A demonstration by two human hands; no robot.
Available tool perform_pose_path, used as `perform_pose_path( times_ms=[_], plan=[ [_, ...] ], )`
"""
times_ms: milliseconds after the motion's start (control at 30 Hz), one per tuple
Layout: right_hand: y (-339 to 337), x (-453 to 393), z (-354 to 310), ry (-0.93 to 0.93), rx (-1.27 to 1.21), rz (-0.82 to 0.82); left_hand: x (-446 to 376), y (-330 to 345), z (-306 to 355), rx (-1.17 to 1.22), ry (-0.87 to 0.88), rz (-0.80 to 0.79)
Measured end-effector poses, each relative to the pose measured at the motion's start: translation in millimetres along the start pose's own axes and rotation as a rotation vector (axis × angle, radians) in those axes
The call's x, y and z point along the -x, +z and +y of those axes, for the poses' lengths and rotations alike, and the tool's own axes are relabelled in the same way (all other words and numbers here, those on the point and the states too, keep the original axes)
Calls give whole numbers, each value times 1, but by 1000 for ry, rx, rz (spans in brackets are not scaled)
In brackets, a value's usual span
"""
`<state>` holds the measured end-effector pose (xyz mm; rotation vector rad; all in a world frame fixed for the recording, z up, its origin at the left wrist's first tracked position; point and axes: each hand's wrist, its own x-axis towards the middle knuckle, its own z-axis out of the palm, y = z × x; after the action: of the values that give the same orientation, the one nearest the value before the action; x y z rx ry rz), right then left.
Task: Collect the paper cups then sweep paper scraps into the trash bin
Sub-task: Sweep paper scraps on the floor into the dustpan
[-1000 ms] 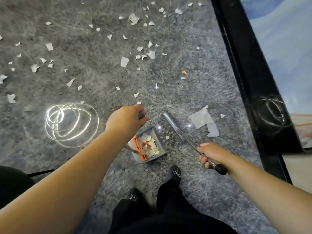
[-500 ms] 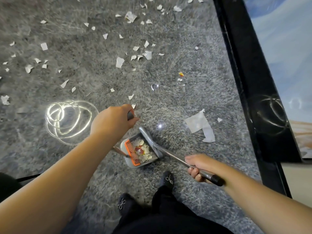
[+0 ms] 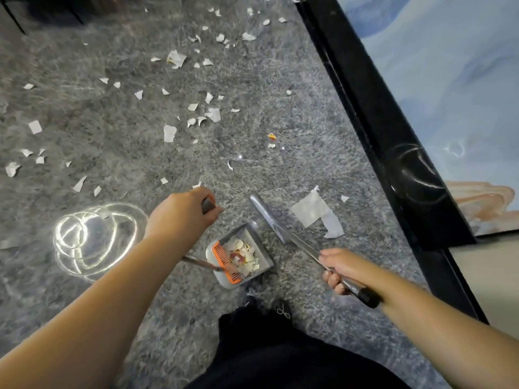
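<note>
On grey speckled carpet, we steady the grey long-handled dustpan, already holding white paper scraps, at six o'clock, our left hand clenched round its handle. Our right hand, arm extended, grips the silver-handled broom, poised toward litter at twelve o'clock.

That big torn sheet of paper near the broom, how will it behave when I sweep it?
The big paper sheet looks thin and light, so it will probably slide or flutter. It lies flat with a ragged edge, so the broom may ride over it. Being floppy, it may fold at the dustpan.
</note>
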<state>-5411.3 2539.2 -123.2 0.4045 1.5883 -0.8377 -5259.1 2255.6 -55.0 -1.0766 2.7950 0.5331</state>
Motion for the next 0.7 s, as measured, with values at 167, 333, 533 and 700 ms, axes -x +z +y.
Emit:
perform_pose_path(
  times_ms=[167,333,533,700],
  plan=[
    [-19,5,2,-56,-148,75,-29,-1,23,1,132,-35],
    [-42,4,6,-93,-254,99,-64,2,54,5,224,-42],
    [-98,-5,-11,-103,-355,160,-117,13,104,-44,289,-70],
    [-159,-30,-40,-63,-389,218,-158,25,153,-80,302,-123]
  ],
)
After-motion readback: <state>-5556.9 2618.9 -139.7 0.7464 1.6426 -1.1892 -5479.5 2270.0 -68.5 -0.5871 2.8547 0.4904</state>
